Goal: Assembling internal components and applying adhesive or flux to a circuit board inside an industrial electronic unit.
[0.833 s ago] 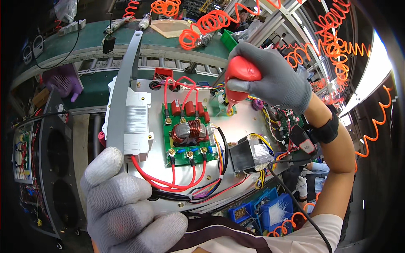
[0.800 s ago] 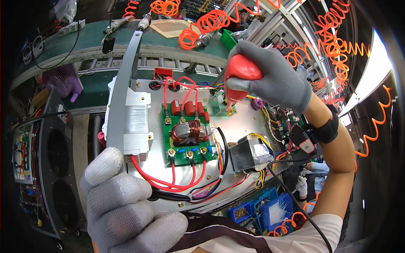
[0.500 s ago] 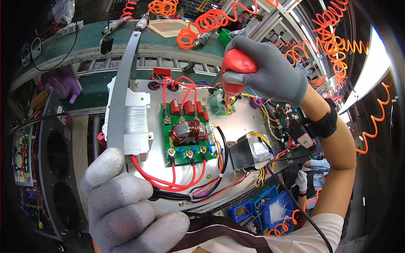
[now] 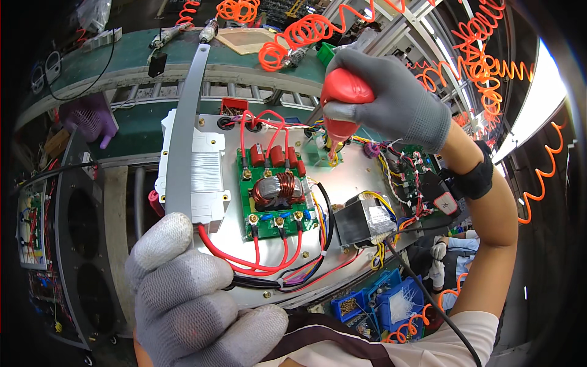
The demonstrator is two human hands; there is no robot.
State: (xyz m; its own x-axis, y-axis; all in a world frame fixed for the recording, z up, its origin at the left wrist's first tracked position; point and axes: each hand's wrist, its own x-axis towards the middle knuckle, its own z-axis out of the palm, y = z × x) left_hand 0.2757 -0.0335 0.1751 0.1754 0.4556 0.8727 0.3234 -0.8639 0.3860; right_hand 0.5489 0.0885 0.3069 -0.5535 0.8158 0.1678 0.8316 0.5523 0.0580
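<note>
My left hand (image 4: 186, 296), in a pale knit glove, is closed on the near end of a grey metal panel edge (image 4: 185, 128). My right hand (image 4: 391, 101), in a dark grey glove, grips a red squeeze bottle (image 4: 345, 92) with its nozzle pointing down. Its tip is at a small green part with yellow wires (image 4: 333, 158) on the metal base plate (image 4: 318, 241); exact contact is hard to see. Between my hands is a green circuit board (image 4: 249, 202) with a copper-wound coil (image 4: 278, 188) and red cables (image 4: 257, 264). A white finned block (image 4: 208, 168) stands beside the panel.
A black transformer (image 4: 361, 223) and a wired board (image 4: 416, 162) sit to the right. Blue bins (image 4: 397, 303) of small parts are nearby. Orange coiled hoses (image 4: 293, 40) hang over the far green bench (image 4: 137, 64). Another person's gloved hands (image 4: 437, 260) show at lower right.
The plate assembly, the panel edge and my left hand appear slightly farther right. My right hand keeps the red bottle at the same small part.
</note>
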